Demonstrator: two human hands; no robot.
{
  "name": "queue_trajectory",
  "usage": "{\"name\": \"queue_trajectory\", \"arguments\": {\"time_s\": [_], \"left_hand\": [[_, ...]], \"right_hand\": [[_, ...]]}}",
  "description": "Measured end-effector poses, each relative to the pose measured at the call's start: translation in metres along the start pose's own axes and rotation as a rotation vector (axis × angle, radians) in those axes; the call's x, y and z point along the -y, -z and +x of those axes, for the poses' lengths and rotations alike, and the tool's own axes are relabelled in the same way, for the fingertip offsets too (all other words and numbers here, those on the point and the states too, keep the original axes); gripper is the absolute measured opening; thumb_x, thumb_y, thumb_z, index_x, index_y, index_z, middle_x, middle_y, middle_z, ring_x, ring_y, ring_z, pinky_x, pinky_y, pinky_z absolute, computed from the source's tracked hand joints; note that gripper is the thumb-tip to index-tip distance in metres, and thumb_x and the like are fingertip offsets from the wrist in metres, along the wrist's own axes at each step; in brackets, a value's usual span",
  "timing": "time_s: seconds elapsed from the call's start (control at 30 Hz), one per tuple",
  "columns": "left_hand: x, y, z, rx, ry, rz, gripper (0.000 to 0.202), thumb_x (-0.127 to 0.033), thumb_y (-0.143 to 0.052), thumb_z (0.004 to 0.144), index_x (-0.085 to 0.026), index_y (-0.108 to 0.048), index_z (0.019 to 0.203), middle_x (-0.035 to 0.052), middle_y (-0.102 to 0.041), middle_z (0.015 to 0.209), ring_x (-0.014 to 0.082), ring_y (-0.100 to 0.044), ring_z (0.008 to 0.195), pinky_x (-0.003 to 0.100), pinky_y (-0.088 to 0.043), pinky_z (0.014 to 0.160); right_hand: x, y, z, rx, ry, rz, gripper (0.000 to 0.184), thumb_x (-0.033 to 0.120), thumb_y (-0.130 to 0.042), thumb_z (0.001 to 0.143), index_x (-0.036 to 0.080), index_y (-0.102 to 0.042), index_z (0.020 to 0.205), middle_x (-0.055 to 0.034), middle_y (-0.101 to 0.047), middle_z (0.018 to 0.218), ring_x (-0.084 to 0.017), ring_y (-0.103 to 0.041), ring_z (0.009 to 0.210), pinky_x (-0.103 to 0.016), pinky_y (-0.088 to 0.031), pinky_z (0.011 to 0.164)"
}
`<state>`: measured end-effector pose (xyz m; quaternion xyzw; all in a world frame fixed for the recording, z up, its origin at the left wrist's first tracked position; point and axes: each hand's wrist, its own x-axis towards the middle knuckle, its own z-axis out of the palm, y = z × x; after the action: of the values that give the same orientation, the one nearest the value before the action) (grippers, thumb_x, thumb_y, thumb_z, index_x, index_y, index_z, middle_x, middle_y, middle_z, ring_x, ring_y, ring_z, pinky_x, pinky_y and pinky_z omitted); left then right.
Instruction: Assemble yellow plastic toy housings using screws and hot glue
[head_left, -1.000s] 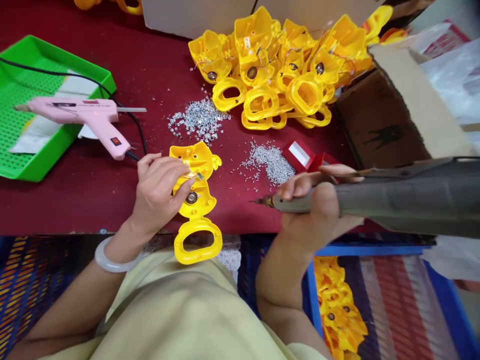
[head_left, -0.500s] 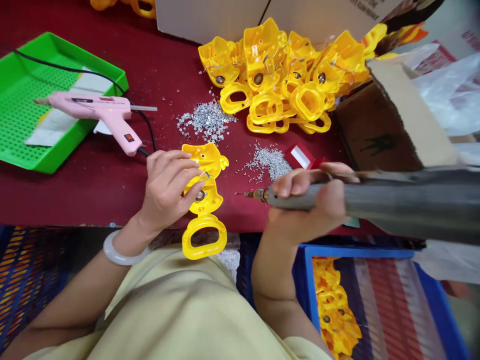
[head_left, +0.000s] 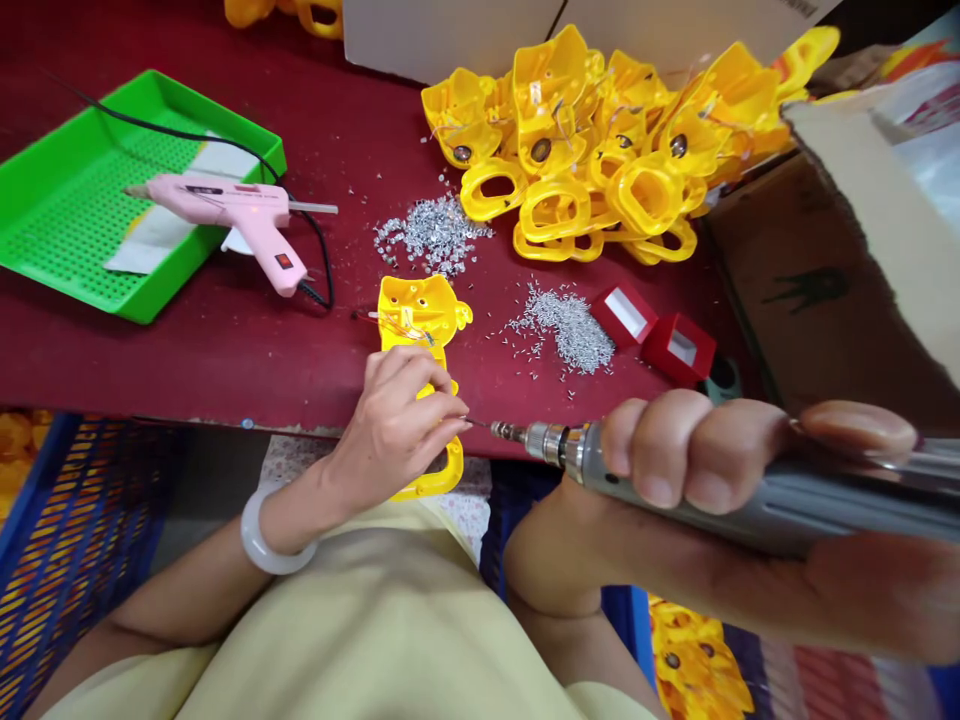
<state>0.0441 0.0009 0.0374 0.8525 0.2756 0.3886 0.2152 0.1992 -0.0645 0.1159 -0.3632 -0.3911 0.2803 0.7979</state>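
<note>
The dark red table (head_left: 187, 370) carries everything here. Near its far left corner sits a bright green perforated plastic tray (head_left: 225, 120), with a pink glue gun (head_left: 240, 215) resting across its rim. Toward the far edge lies a heap of yellow moulded plastic parts (head_left: 592, 170), and in front of it are two loose piles of tiny silver metal pieces (head_left: 435, 235) and two small red boxes (head_left: 660, 340).

A single yellow moulded plastic part with a loop handle (head_left: 420, 315) sits at the table's near edge, its loop overhanging. A loosened grip could let it tip off. My bigger worry is the fine steel bit (head_left: 501, 429) of the grey rotary tool (head_left: 825, 490), which points at the fingertips (head_left: 450, 403) of my left hand (head_left: 394, 430) across a narrow gap. A slip could drive it into skin. The thin wires (head_left: 405, 325) on the part could also snag it.

My left hand curls closed over the part's middle, pressing it. My right hand (head_left: 675, 450) wraps tightly around the tool's barrel.
</note>
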Motion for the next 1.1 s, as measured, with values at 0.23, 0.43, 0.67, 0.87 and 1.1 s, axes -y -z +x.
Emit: {"name": "queue_trajectory", "arguments": {"time_s": [0.23,0.43,0.67,0.87,1.1], "left_hand": [[0.001,0.001,-0.005,-0.056,-0.001,0.002,0.008,-0.019,-0.066,0.088,-0.021,-0.072,0.084,0.0037,-0.065,0.085,0.0193,-0.055,0.092,0.037,-0.038,0.08],[0.002,0.004,-0.007,-0.077,0.035,-0.016,0.008,-0.019,-0.066,0.088,-0.023,-0.074,0.089,0.0029,-0.068,0.087,0.0188,-0.055,0.092,0.037,-0.04,0.08],[0.004,0.006,-0.008,-0.055,0.051,-0.008,0.011,-0.023,-0.063,0.091,-0.025,-0.074,0.093,0.003,-0.07,0.089,0.0188,-0.056,0.093,0.037,-0.041,0.08],[0.004,0.002,-0.009,-0.03,0.022,-0.031,0.013,-0.019,-0.061,0.092,-0.023,-0.073,0.095,0.0032,-0.069,0.09,0.0179,-0.057,0.091,0.035,-0.04,0.079],[0.02,0.021,0.007,-0.032,0.054,0.16,0.035,-0.029,-0.063,0.091,-0.017,-0.059,0.123,0.0079,-0.07,0.11,0.0245,-0.055,0.104,0.04,-0.04,0.088]], "right_hand": [[0.0,-0.006,-0.001,-0.022,-0.005,-0.059,0.016,0.039,-0.068,0.077,0.027,-0.066,0.088,0.0111,-0.045,0.051,-0.009,-0.039,0.037,-0.031,-0.035,0.035],[0.009,-0.019,0.001,-0.118,-0.098,-0.098,0.014,0.037,-0.076,0.074,0.029,-0.065,0.076,0.0123,-0.047,0.047,-0.009,-0.039,0.037,-0.03,-0.037,0.039],[0.012,-0.027,0.0,-0.169,-0.162,-0.092,0.017,0.04,-0.075,0.077,0.028,-0.062,0.072,0.0112,-0.049,0.045,-0.01,-0.04,0.036,-0.031,-0.036,0.039],[0.011,-0.031,0.003,-0.197,-0.187,-0.068,0.018,0.035,-0.076,0.075,0.026,-0.061,0.07,0.0111,-0.047,0.045,-0.009,-0.039,0.038,-0.028,-0.035,0.04],[-0.012,-0.015,0.01,-0.057,0.047,-0.014,0.016,0.034,-0.069,0.074,0.024,-0.065,0.086,0.0099,-0.048,0.053,-0.009,-0.041,0.041,-0.028,-0.038,0.042]]}}
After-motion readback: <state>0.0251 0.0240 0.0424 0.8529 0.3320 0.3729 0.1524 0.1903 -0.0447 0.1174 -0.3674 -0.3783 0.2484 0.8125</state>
